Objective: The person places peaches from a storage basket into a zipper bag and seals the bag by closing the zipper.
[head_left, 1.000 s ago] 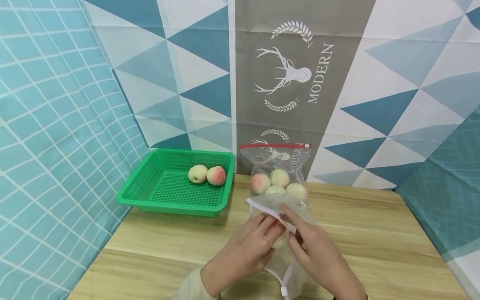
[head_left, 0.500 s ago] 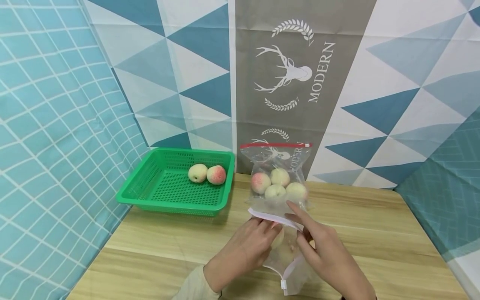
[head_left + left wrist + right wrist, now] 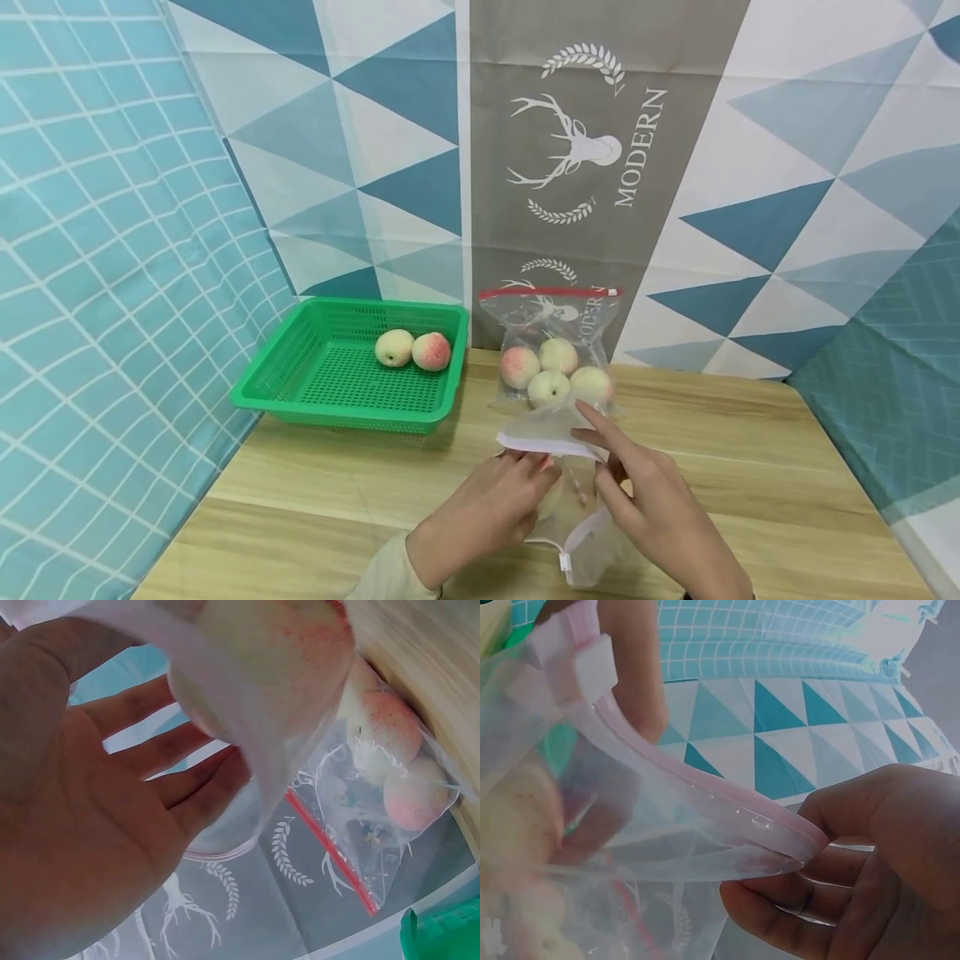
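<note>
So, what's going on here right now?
A person's right hand pinches the edge of an open, pale-rimmed zip bag, while the loosely open left hand is at the bag's mouth, next to a peach. Just behind, a red-topped clear bag holds four peaches. Over on the person's left, two more peaches lie in a green basket.

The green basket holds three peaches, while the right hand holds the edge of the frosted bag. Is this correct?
Not quite: the green basket holds two peaches, not three, as the head view shows. The right hand does hold the edge of the frosted bag.
</note>
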{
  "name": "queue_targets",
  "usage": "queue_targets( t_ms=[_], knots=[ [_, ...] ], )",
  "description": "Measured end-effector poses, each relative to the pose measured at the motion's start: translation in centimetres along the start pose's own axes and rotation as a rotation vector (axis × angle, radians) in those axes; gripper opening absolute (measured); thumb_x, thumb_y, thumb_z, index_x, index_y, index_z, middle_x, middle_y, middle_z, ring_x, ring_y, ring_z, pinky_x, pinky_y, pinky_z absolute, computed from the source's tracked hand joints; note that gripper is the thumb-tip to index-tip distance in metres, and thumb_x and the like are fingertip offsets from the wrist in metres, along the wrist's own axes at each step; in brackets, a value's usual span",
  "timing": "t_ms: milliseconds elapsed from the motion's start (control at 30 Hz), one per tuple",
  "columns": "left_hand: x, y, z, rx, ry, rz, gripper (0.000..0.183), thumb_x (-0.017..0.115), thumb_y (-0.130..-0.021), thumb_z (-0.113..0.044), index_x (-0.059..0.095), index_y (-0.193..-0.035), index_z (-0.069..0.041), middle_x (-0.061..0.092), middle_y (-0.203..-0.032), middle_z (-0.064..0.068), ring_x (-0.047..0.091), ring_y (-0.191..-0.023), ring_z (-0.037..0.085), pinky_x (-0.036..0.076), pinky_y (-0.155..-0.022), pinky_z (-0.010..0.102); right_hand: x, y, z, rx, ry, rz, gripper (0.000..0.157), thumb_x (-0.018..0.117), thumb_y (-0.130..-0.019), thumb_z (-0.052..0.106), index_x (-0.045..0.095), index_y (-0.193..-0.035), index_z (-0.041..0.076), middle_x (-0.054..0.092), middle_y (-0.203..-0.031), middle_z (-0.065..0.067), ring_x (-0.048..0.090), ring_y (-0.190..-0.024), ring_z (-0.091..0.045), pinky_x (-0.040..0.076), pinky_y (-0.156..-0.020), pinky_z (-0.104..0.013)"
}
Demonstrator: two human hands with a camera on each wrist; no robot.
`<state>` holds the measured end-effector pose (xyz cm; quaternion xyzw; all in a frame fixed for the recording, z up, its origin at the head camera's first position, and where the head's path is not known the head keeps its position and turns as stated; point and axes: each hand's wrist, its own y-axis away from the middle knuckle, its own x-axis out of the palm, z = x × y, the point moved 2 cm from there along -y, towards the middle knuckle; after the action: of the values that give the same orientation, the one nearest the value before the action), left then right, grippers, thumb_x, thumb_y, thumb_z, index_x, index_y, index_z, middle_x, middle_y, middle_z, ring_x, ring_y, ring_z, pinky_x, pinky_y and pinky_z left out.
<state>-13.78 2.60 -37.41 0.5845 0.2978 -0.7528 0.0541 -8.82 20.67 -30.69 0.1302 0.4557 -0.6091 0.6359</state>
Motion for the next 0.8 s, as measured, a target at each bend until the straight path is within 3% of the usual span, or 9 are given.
queue_targets(
  t_ms=[200,467,667,800],
  knots=[
    [0.15,0.25,-0.23,-0.006,-0.01,0.017,0.039,0.078,-0.073,-0.013,0.066,-0.11,-0.015,0.061,-0.107,-0.002,0.061,-0.089,0.015,0.052,-0.072,0.028,-0.05,-0.02,0.14,0.049,-0.006,0.029,0.071,0.067,-0.086,-0.01,0.047,-0.148,0.018,0.07,-0.107,0.004,0.048,-0.064,0.001,0.046,-0.054,-0.019],
    [0.35,0.33,-0.27,-0.006,-0.027,0.007,0.035,0.079,-0.074,-0.014,0.066,-0.107,-0.015,0.061,-0.102,-0.002,0.061,-0.087,0.014,0.051,-0.07,0.027,-0.12,-0.03,0.06,0.028,-0.002,0.022,0.073,0.068,-0.085,-0.01,0.046,-0.148,0.019,0.07,-0.102,0.007,0.048,-0.063,0.002,0.045,-0.053,-0.018],
    [0.44,0.36,-0.31,-0.002,-0.023,0.008,0.039,0.078,-0.075,-0.014,0.065,-0.112,-0.015,0.062,-0.105,-0.001,0.062,-0.089,0.015,0.053,-0.072,0.028,-0.13,0.04,0.09,0.016,-0.013,0.023,0.075,0.068,-0.084,-0.011,0.046,-0.148,0.021,0.071,-0.109,0.005,0.047,-0.063,0.002,0.043,-0.051,-0.018],
    [0.21,0.34,-0.19,-0.016,0.013,0.01,0.04,0.083,-0.078,-0.025,0.063,-0.111,-0.014,0.062,-0.104,0.0,0.063,-0.09,0.016,0.053,-0.075,0.029,-0.08,0.03,0.07,-0.002,-0.013,0.008,0.08,0.067,-0.083,-0.012,0.042,-0.151,0.024,0.071,-0.107,0.006,0.045,-0.061,0.003,0.041,-0.047,-0.018]
  ],
)
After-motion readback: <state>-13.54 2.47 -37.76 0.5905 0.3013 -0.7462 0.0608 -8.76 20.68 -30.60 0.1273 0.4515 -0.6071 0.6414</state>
